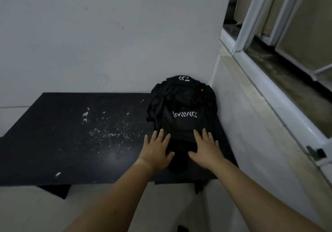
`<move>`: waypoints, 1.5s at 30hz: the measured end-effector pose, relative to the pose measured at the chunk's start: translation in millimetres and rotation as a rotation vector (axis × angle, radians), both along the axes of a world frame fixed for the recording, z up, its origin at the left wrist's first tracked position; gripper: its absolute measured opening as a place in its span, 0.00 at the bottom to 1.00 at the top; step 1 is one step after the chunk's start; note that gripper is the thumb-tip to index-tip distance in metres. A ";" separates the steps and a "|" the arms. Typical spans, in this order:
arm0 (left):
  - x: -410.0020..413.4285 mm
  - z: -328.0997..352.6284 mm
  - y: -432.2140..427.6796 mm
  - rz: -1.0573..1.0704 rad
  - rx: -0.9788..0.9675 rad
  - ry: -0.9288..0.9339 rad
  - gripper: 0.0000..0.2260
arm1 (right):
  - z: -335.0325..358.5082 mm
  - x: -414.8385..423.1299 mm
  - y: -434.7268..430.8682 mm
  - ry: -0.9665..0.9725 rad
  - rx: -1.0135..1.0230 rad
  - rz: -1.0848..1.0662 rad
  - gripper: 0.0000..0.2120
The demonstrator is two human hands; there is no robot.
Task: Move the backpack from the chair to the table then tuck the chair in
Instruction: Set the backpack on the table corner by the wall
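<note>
The white wall was seen behind a black table, whose top was marked with pale flecks and scratches. To the right, a tiled sill ran below a white-framed window, and a small latch was fixed near the frame's lower end. The black backpack lay on the table's right end, pushed into the corner where wall and sill met — its top leaned against the wall, and pale lettering was shown across its front. The left hand was laid flat on the backpack's near left edge, fingers spread, nothing gripped. The right hand was pressed flat on the near right side, fingers likewise apart. Both forearms were stretched over the table's front edge — no chair was shown.
</note>
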State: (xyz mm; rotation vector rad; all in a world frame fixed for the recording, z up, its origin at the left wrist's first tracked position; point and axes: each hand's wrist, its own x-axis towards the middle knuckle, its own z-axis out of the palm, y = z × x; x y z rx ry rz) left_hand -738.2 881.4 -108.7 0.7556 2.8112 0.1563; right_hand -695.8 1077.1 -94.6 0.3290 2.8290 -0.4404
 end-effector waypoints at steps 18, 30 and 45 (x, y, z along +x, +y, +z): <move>217.4 71.4 -221.5 -0.031 0.120 0.149 0.28 | 66.4 229.0 -206.0 0.116 0.011 -0.023 0.41; 365.2 71.8 -319.1 0.008 0.101 0.192 0.27 | 68.4 363.0 -298.8 0.159 0.009 0.028 0.43; 507.0 96.2 -466.1 0.002 0.173 0.243 0.26 | 87.0 513.0 -429.9 0.191 0.022 -0.039 0.41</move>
